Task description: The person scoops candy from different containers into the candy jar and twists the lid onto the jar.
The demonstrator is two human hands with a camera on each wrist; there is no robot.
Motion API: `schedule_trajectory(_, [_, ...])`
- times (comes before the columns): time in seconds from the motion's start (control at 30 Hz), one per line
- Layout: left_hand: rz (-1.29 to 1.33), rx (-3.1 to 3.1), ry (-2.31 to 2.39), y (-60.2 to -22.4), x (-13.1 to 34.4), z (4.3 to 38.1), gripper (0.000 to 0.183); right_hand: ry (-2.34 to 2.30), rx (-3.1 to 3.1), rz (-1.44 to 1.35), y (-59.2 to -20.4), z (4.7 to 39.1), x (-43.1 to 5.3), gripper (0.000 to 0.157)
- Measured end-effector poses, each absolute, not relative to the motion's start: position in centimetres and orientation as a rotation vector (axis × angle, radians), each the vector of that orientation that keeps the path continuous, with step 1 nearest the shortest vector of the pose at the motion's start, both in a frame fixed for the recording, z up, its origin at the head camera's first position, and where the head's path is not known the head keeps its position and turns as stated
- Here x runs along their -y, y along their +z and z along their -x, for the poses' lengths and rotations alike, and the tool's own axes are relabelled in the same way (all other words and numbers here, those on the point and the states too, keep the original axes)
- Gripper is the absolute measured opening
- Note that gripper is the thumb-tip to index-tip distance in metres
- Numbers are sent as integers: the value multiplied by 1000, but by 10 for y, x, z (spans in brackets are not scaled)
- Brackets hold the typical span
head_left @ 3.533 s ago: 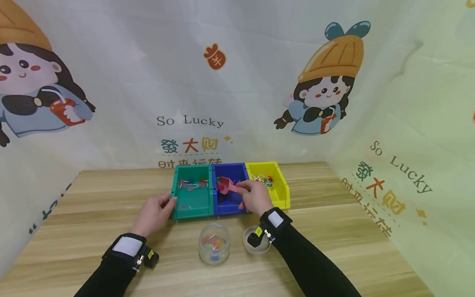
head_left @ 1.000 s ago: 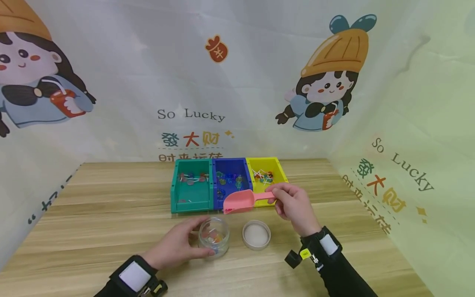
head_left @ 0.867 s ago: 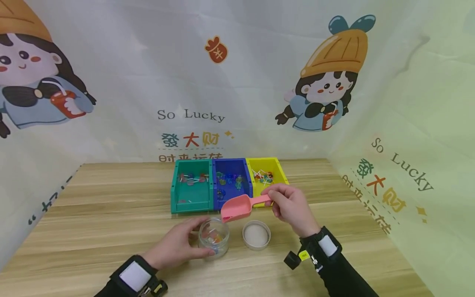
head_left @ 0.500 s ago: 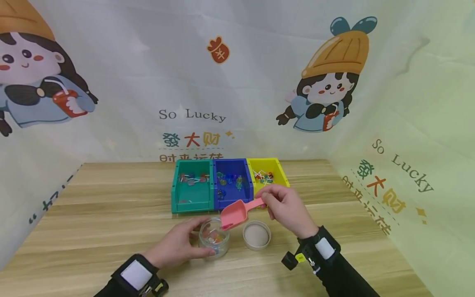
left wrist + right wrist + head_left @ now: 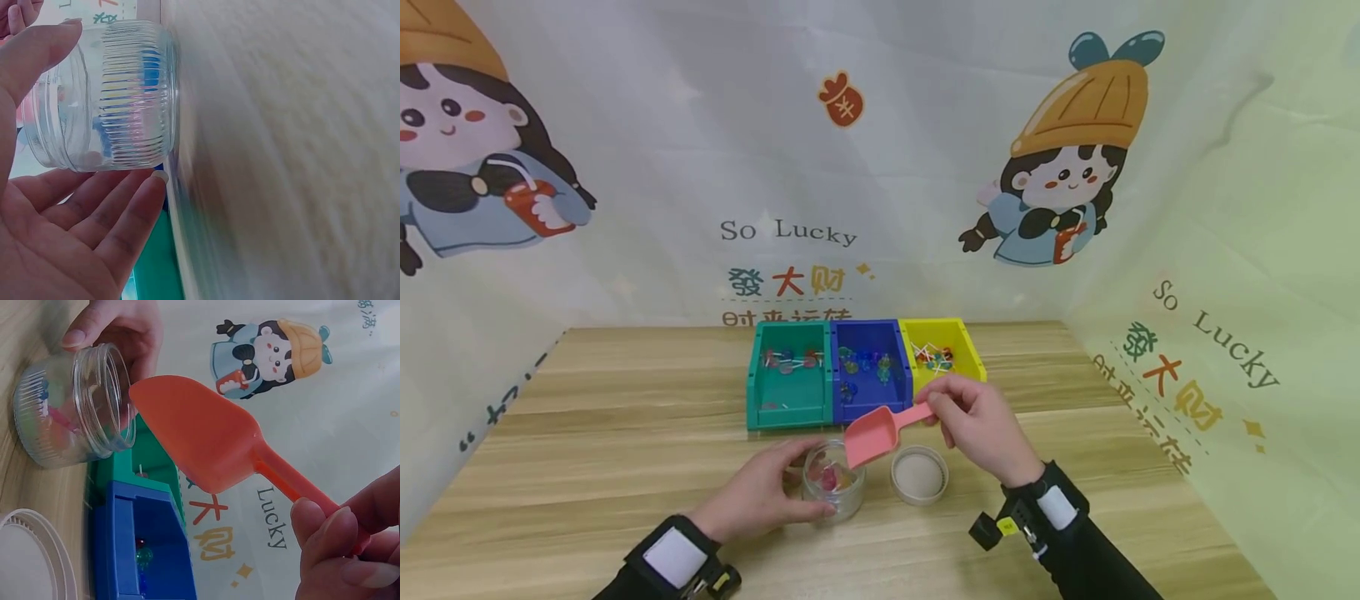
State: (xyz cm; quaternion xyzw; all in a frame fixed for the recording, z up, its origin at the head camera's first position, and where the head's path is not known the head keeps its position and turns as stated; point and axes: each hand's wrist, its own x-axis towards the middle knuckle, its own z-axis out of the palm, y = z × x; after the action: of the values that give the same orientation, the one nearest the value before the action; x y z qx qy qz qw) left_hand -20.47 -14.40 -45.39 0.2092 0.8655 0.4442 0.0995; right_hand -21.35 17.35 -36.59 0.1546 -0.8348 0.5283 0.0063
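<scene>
My left hand (image 5: 767,493) holds a clear glass jar (image 5: 842,500) upright on the table, thumb on one side and fingers round the other. Small coloured pieces lie inside, a bright pink one (image 5: 829,478) among them. Between thumb and fingers, my right hand (image 5: 981,427) pinches the handle of a pink scoop (image 5: 871,437). The scoop's lip tilts down over the jar's open mouth; in the right wrist view its bowl (image 5: 194,434) looks bare. A round whitish lid (image 5: 919,475) lies right of the jar, its inside facing up.
Behind the jar stand three joined bins: green (image 5: 792,412), blue (image 5: 868,410) and yellow (image 5: 966,342). Small lollipop-like pieces lie in the green and yellow ones, shiny coloured beads in the blue. A printed curtain (image 5: 910,183) rises behind the wooden table (image 5: 625,400).
My left hand has gone from the green bin to the jar. My right hand has brought the scoop from the blue bin over the jar and tipped it; a pink piece has dropped in.
</scene>
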Motion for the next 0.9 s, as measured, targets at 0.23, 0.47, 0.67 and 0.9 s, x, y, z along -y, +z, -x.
schedule_trajectory(0.23, [-613, -2560, 1317, -455, 144, 204, 83, 1694, 2608, -432, -370, 214, -174, 22])
schedule_trajectory(0.47, [-593, -2562, 1308, -455, 144, 202, 86, 1691, 2606, -415, -373, 214, -175, 22])
schedule_trajectory(0.67, [-501, -2599, 1297, -451, 145, 203, 81, 1717, 2591, -385, -373, 214, -176, 23])
schedule_trajectory(0.9, [-490, -2656, 1323, -446, 149, 206, 69, 1747, 2556, -363, -372, 215, -179, 22])
